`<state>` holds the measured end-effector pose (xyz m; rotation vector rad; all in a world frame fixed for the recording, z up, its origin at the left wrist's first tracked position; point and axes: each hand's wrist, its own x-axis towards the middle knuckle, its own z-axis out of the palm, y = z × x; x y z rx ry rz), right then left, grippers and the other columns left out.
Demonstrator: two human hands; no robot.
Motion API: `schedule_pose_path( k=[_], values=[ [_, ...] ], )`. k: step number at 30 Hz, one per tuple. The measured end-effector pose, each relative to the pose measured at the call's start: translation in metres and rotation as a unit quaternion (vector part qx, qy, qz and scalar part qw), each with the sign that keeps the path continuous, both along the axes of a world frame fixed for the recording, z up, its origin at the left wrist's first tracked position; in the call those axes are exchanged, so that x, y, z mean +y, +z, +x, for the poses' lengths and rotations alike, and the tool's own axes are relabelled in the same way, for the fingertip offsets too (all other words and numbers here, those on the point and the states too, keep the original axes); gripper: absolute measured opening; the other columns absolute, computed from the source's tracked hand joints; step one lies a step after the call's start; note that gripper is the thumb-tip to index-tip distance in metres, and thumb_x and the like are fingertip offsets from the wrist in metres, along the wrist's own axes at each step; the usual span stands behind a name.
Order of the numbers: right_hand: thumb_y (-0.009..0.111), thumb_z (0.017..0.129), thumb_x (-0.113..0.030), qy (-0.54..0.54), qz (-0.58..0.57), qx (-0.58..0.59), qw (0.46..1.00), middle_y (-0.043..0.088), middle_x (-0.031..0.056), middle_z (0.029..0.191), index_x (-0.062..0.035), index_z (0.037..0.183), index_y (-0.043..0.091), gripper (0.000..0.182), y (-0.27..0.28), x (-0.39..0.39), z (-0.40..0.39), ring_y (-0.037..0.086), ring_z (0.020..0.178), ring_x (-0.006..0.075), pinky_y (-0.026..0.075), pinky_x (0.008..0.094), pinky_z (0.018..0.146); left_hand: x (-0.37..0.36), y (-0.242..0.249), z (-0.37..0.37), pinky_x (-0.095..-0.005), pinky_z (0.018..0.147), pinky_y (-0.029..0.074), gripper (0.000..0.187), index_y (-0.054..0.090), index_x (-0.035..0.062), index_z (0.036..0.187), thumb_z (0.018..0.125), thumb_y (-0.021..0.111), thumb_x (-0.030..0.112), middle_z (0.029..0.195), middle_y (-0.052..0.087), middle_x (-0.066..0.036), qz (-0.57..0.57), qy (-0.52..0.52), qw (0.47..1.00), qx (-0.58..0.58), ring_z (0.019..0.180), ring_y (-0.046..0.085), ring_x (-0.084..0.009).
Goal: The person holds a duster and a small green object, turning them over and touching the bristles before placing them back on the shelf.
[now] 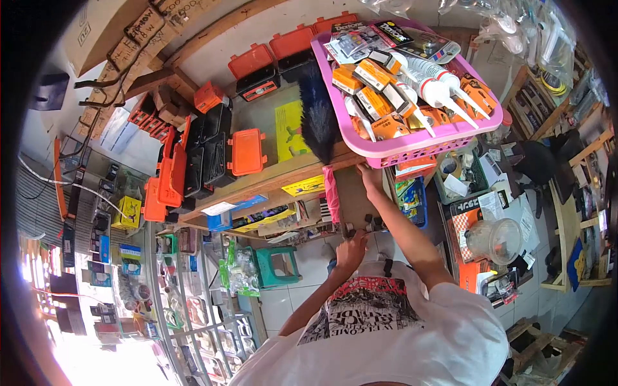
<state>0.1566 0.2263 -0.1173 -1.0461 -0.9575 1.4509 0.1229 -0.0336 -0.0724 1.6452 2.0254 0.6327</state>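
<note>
My right hand (370, 181) reaches up to the wooden shelf edge (347, 159), just under a pink plastic basket (421, 149). Its fingers are curled at that edge and partly hidden. Lower down, in front of my chest, my left hand (351, 251) is closed with the fingers bent. Small dark round pieces lie close by its fingertips; whether it holds one I cannot make out. White sealant tubes (430, 90) with long nozzles and orange-and-white boxes (374, 103) fill the basket. Left of it lies a black feather duster (317, 112) with a pink handle (331, 193).
Open orange-lidded cases (248, 151) line the shelf at left. Below stands a green stool (277, 266) on white tiles. At right, a clear plastic tub (494, 240) sits among papers and boxes. Plastic-wrapped goods (541, 29) hang at top right.
</note>
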Motion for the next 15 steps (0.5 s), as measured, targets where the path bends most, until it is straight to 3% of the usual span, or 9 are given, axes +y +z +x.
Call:
schedule_pose_path(
  k=[1, 3, 6, 9, 11, 12, 14, 15],
  values=[
    [0.076, 0.092, -0.021, 0.046, -0.070, 0.099, 0.992, 0.065, 0.0120, 0.119, -0.0029, 0.123, 0.059, 0.040, 0.018, -0.017, 0.013, 0.067, 0.111, 0.0262, 0.054, 0.0402, 0.094, 0.000, 0.000, 0.001, -0.0519, 0.059, 0.055, 0.018, 0.061, 0.0143, 0.109, 0.100, 0.057, 0.030, 0.073, 0.072, -0.004, 0.007, 0.006, 1.000, -0.010, 0.069, 0.071, -0.0374],
    [0.070, 0.096, -0.020, 0.110, -0.080, 0.160, 0.978, 0.067, 0.0135, 0.115, -0.0028, 0.125, 0.060, 0.035, 0.084, -0.062, 0.052, 0.069, 0.106, 0.0247, 0.055, 0.0388, 0.093, 0.004, 0.014, 0.005, -0.0517, 0.060, 0.055, 0.018, 0.062, 0.0143, 0.108, 0.100, 0.057, 0.030, 0.074, 0.073, -0.004, -0.002, 0.006, 1.000, -0.001, 0.070, 0.071, -0.0374],
    [0.062, 0.102, -0.019, 0.201, -0.075, 0.193, 0.957, 0.067, 0.0134, 0.112, -0.0021, 0.127, 0.059, 0.031, 0.101, -0.096, 0.107, 0.070, 0.105, 0.0271, 0.055, 0.0380, 0.093, 0.008, 0.011, 0.004, -0.0519, 0.061, 0.055, 0.018, 0.062, 0.0139, 0.106, 0.100, 0.057, 0.031, 0.076, 0.074, -0.005, -0.014, 0.018, 1.000, 0.012, 0.073, 0.071, -0.0379],
    [0.058, 0.104, -0.019, 0.201, -0.071, 0.197, 0.957, 0.067, 0.0131, 0.111, -0.0019, 0.126, 0.059, 0.028, 0.122, -0.124, 0.159, 0.071, 0.100, 0.0261, 0.056, 0.0372, 0.090, 0.017, -0.013, -0.010, -0.0533, 0.061, 0.055, 0.019, 0.062, 0.0131, 0.105, 0.100, 0.057, 0.030, 0.079, 0.074, -0.007, 0.018, 0.035, 0.999, 0.015, 0.075, 0.071, -0.0389],
    [0.058, 0.104, -0.022, 0.150, -0.080, 0.185, 0.968, 0.067, 0.0103, 0.107, -0.0034, 0.127, 0.060, 0.029, 0.112, -0.138, 0.195, 0.070, 0.092, 0.0222, 0.056, 0.0352, 0.086, 0.038, 0.005, -0.022, -0.0560, 0.060, 0.054, 0.019, 0.061, 0.0122, 0.105, 0.101, 0.054, 0.029, 0.079, 0.073, -0.013, 0.063, 0.032, 0.997, -0.019, 0.075, 0.070, -0.0422],
    [0.058, 0.104, -0.023, 0.124, -0.084, 0.178, 0.973, 0.067, 0.0089, 0.104, -0.0041, 0.127, 0.061, 0.029, 0.107, -0.146, 0.213, 0.069, 0.088, 0.0202, 0.056, 0.0343, 0.084, 0.051, 0.000, -0.027, -0.0567, 0.060, 0.054, 0.019, 0.061, 0.0123, 0.106, 0.101, 0.054, 0.029, 0.079, 0.072, -0.016, 0.122, 0.028, 0.991, 0.047, 0.075, 0.070, -0.0436],
    [0.058, 0.104, -0.025, -0.044, -0.130, 0.131, 0.982, 0.061, 0.0017, 0.091, -0.0064, 0.114, 0.064, 0.022, 0.085, -0.174, 0.240, 0.060, 0.071, 0.0130, 0.053, 0.0303, 0.072, 0.083, 0.005, -0.037, -0.0582, 0.061, 0.053, 0.021, 0.061, 0.0113, 0.108, 0.101, 0.053, 0.029, 0.081, 0.071, -0.021, 0.147, 0.018, 0.988, 0.033, 0.073, 0.068, -0.0460],
    [0.058, 0.104, -0.026, -0.078, -0.148, 0.083, 0.982, 0.056, -0.0006, 0.085, -0.0077, 0.106, 0.064, 0.019, 0.057, -0.195, 0.256, 0.055, 0.070, 0.0103, 0.049, 0.0289, 0.067, 0.102, 0.011, -0.042, -0.0589, 0.061, 0.052, 0.022, 0.060, 0.0102, 0.110, 0.101, 0.052, 0.029, 0.082, 0.070, -0.022, 0.144, 0.017, 0.989, -0.003, 0.074, 0.068, -0.0469]
  ],
)
